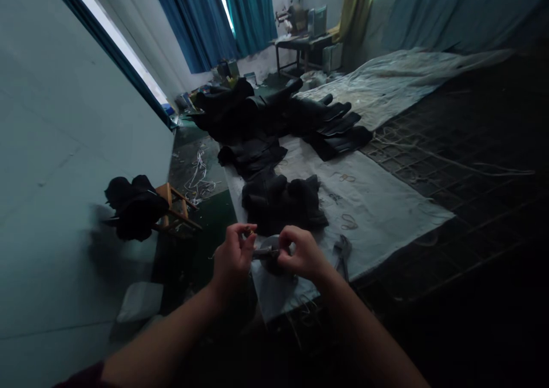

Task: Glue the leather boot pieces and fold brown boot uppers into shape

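My left hand (234,255) is closed in a pinch, with a small object I cannot make out between thumb and forefinger. My right hand (302,252) is curled shut around a small dark piece (266,253) that spans the gap between both hands. They hover over the near edge of a pale cloth sheet (377,196) on the floor. A heap of black fabric pieces (281,202) lies just beyond my hands. A metal tool like scissors or pliers (343,251) rests on the sheet right of my right hand.
More stacks of black pieces (274,114) lie farther back on the sheet. A small wooden stool (171,208) draped with black cloth stands at the left wall. White thread scraps (198,174) litter the green floor. A table with a machine (300,25) stands by blue curtains.
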`<state>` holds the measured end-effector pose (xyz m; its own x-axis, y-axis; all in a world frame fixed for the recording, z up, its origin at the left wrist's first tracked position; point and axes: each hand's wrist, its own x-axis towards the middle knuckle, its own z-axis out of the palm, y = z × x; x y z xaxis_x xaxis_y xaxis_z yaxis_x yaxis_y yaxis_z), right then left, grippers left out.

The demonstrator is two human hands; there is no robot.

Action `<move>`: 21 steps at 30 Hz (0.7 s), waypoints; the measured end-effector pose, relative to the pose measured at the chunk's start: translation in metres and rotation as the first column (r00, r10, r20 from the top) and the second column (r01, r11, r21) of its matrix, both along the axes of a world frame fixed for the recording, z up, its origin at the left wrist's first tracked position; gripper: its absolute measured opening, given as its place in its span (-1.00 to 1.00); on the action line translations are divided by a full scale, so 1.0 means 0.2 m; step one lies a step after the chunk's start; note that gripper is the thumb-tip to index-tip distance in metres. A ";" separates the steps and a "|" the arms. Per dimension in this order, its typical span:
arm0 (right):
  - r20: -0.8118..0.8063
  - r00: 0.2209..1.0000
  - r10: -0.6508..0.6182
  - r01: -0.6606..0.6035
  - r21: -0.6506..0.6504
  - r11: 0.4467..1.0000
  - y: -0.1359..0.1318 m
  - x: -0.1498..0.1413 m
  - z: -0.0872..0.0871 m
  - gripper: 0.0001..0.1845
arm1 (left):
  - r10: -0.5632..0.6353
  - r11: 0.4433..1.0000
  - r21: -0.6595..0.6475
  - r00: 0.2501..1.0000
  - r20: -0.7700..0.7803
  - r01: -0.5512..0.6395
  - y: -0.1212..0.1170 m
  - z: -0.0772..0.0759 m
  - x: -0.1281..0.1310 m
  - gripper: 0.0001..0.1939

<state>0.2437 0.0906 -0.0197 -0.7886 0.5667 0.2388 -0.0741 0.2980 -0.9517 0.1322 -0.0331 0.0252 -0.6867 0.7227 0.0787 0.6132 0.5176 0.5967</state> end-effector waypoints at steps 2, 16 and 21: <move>0.004 1.000 -0.004 0.004 -0.002 1.000 0.00 0.01 0.00 -0.92 | 0.004 1.000 -0.006 1.000 -0.007 -0.004 0.00 0.00 0.01 -0.69; 0.162 0.928 -0.335 0.329 0.067 0.942 0.12 0.31 -0.26 -0.94 | 0.022 1.000 0.011 1.000 0.006 -0.022 0.06 0.02 -0.01 -0.69; 0.422 0.631 -0.651 0.674 0.119 0.729 0.18 0.73 -0.52 -0.77 | 0.027 0.999 -0.030 0.995 -0.100 -0.030 0.19 0.05 -0.03 -0.72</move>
